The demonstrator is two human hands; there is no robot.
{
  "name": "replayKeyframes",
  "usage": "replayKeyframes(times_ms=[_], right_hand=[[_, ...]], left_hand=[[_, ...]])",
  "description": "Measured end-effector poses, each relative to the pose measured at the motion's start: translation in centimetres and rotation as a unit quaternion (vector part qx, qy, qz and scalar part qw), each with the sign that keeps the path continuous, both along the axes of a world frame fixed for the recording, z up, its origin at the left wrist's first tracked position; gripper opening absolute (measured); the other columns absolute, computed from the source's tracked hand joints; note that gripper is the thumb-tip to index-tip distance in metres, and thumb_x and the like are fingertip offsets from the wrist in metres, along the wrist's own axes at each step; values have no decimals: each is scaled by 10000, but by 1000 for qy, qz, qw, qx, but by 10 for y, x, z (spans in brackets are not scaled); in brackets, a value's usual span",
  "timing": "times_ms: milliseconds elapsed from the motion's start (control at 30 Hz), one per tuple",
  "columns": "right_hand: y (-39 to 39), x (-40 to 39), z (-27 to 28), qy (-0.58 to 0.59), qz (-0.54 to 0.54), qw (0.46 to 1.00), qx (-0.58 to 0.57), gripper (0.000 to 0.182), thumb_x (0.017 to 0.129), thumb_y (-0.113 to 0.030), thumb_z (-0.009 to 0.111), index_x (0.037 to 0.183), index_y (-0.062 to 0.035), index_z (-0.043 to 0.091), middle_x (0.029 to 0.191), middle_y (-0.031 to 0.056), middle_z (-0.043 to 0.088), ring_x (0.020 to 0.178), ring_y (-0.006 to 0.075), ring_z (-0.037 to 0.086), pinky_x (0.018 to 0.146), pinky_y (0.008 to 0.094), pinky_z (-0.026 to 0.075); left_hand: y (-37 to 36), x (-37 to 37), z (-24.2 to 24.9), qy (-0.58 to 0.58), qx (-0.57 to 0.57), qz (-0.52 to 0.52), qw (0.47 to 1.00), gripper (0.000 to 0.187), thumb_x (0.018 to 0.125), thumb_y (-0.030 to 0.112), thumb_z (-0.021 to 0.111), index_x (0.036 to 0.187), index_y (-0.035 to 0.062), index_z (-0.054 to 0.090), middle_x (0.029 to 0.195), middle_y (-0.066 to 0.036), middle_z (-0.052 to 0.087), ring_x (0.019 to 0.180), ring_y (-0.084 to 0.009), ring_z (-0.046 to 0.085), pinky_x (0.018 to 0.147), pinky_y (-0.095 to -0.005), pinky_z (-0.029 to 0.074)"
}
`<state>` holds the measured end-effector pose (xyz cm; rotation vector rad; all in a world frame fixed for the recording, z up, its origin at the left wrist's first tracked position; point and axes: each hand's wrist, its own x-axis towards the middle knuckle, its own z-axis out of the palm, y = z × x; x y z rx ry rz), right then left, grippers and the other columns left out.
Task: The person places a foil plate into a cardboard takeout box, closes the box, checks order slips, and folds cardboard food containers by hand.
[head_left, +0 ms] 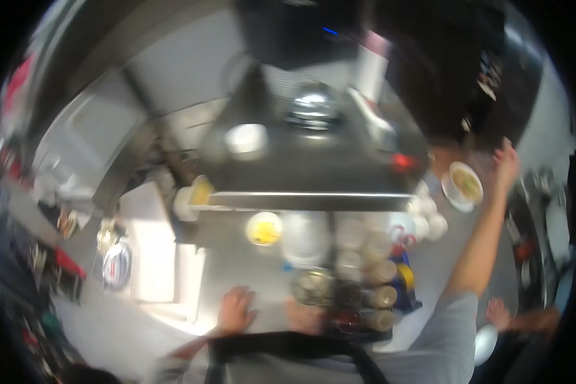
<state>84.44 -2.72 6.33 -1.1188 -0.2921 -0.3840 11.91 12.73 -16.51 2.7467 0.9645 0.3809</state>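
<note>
My left hand (235, 310) rests at the front edge of the steel counter (227, 256), fingers apart and nothing in it. My right arm stretches far out to the right. At its end my right hand (507, 165) is raised beside a white bowl of food (465, 185), not touching it, with blurred fingers that look apart and empty. A white tub with yellow contents (264, 228) stands beyond my left hand. Right of that hand is a round clear-lidded container (312, 286), with a blurred skin-toned shape below it that I cannot make out.
Several jars (381, 296) fill the counter's right part. White foam boxes (157, 256) lie open at the left. A raised steel shelf (269, 169) holds a white tub and a shiny domed object (313, 105). Another person's hand (498, 313) is at the lower right, near a white dish.
</note>
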Motion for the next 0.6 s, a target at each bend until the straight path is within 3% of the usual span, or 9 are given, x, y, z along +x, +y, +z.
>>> replayKeyframes(times_ms=[100, 167, 333, 367, 433, 500, 533, 567, 600], right_hand=[[-10, -102, 94, -181, 100, 963, 175, 189, 857, -164, 675, 862, -51, 523, 636, 28, 496, 499, 82, 445, 443, 190, 354], [-13, -185, 142, -333, 140, 915, 178, 162, 883, -119, 634, 816, -51, 504, 634, 37, 488, 504, 81, 409, 439, 194, 316], [16, -372, 216, -540, 245, 805, 36, 244, 941, -224, 546, 1037, -10, 610, 679, 18, 512, 576, 70, 444, 469, 177, 324], [31, -421, 232, -457, 184, 869, -46, 260, 936, -221, 554, 1056, -2, 624, 709, 20, 545, 601, 66, 479, 507, 176, 361], [74, -452, 271, -451, 281, 834, -151, 263, 891, -210, 590, 1078, -31, 638, 889, 39, 643, 719, 75, 546, 627, 194, 416], [124, -451, 297, -431, 263, 829, -241, 307, 865, -278, 614, 1106, -89, 637, 1082, -7, 624, 867, 100, 558, 713, 215, 428], [146, -445, 304, -377, 282, 841, -267, 387, 842, -393, 630, 1162, -175, 623, 1155, -33, 605, 1123, 115, 474, 917, 335, 337], [172, -434, 310, -350, 268, 870, -219, 399, 817, -390, 666, 1161, -192, 627, 1148, -39, 608, 1123, 113, 472, 916, 358, 321], [198, -414, 316, -323, 272, 897, -128, 374, 810, -290, 698, 1149, -147, 631, 1151, -6, 611, 1078, 115, 505, 858, 309, 360]], left_hand=[[5, -15, -9, -33, -9, -2, 999, 579, 751, 278, 685, 1262, 115, 468, 1319, -165, 408, 1239, -377, 378, 1003, -479, 319], [9, -23, -10, -83, -21, -10, 996, 592, 751, 277, 693, 1274, 123, 460, 1327, -183, 393, 1237, -382, 374, 1003, -477, 328], [6, -41, -25, -201, -45, -35, 978, 616, 691, 200, 718, 1260, 129, 493, 1353, -229, 374, 1241, -409, 368, 1007, -501, 340], [6, -46, -19, -211, -44, -56, 975, 617, 690, 199, 718, 1260, 129, 494, 1358, -233, 368, 1243, -412, 365, 1009, -505, 337], [1, -62, -2, -224, -50, -100, 968, 618, 688, 198, 719, 1260, 128, 498, 1367, -243, 356, 1247, -419, 358, 1013, -513, 329], [0, -84, 11, -214, -25, -106, 971, 563, 716, 209, 729, 1234, 137, 521, 1384, -233, 318, 1258, -405, 333, 981, -466, 364], [0, -93, 17, -211, -14, -105, 972, 535, 731, 215, 734, 1221, 141, 533, 1392, -228, 299, 1264, -397, 320, 965, -443, 382], [2, -104, 19, -227, -15, -109, 968, 526, 732, 200, 731, 1217, 139, 536, 1394, -228, 296, 1261, -400, 325, 964, -444, 381], [4, -120, 22, -241, -18, -109, 964, 518, 734, 186, 727, 1213, 136, 539, 1397, -228, 293, 1257, -402, 330, 964, -445, 380]])
